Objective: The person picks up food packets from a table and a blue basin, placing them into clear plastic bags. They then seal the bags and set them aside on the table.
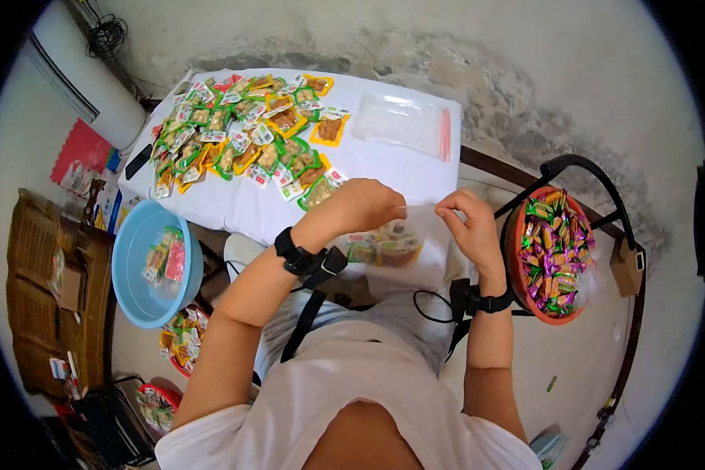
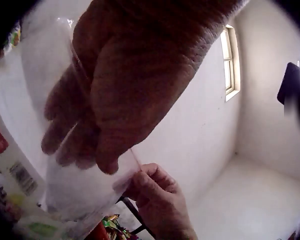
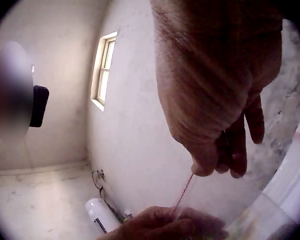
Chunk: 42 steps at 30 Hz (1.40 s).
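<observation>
A person seated at a table holds a clear zip bag [image 1: 392, 244] in the middle of the head view, just in front of the table's near edge and above the lap. Flat snack packets with orange and green print lie inside the bag, in its lower part. The left hand [image 1: 364, 205] grips the bag's top edge at its left end, fingers curled down over the plastic. The right hand [image 1: 466, 227] pinches the same edge at its right end between thumb and fingertips. In the right wrist view a thin red seal strip [image 3: 184, 192] runs taut from the right hand's fingertips, in the centre right, down to the left hand at the bottom edge. Both hands are closed on the bag and neither touches anything else.

The table [image 1: 384, 168] is covered with a white cloth and fills the upper middle of the head view. A spread of loose snack packets [image 1: 247, 133] covers its left part, and an empty zip bag [image 1: 407, 121] lies flat near its upper right corner. At lower left a blue basin [image 1: 133, 274] holds a few packets. At right, just beside the right wrist, a red basket [image 1: 513, 243] full of bright wrapped sweets sits on a black metal frame
</observation>
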{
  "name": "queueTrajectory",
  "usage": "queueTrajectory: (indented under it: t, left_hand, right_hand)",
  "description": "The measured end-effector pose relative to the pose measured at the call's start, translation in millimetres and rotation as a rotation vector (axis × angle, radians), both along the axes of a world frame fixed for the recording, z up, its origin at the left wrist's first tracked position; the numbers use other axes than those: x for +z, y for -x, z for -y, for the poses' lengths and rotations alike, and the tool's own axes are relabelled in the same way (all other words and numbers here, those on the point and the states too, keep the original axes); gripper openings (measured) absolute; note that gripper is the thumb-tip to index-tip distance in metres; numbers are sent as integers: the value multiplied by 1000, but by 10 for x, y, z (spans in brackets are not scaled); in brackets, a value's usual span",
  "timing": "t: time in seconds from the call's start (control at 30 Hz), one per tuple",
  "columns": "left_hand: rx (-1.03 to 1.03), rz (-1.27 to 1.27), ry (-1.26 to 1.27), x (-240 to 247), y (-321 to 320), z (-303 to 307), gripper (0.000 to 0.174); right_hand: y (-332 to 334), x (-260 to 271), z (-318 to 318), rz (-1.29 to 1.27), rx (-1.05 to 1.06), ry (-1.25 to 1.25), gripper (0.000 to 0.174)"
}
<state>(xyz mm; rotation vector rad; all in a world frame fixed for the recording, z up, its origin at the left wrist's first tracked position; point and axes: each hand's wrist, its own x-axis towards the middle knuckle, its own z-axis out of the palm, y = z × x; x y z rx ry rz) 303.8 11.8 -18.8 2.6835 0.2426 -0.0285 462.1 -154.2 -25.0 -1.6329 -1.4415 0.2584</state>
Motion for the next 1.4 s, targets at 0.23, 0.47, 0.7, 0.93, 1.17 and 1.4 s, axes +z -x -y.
queueTrajectory:
  t: [0.23,0.47,0.7,0.93,1.17,1.4]
  left_hand:
    - [-193,305,39,-406,107,-114,23]
    - [90,200,206,-57,546,-110,18]
    - [204,306,-100,200,1204,-294,14]
    - [537,123,-460,792,2384,-503,7]
    - [1217,91,-378,679,4165,-858,18]
    - [1864,167,-134,-184,5631,-1111,22]
  right_hand:
    - [-23,-231,-15,19,-49,-30,5]
    - [265,64,-174,-26,56,-68,5]
    - [711,347,-505,44,229,-54,4]
    - [1392,435,-1039,-68,389,-114,4]
    - [1469,141,-1198,-36,470,-14,3]
    - [1480,-211,-1310,-94,443,145,3]
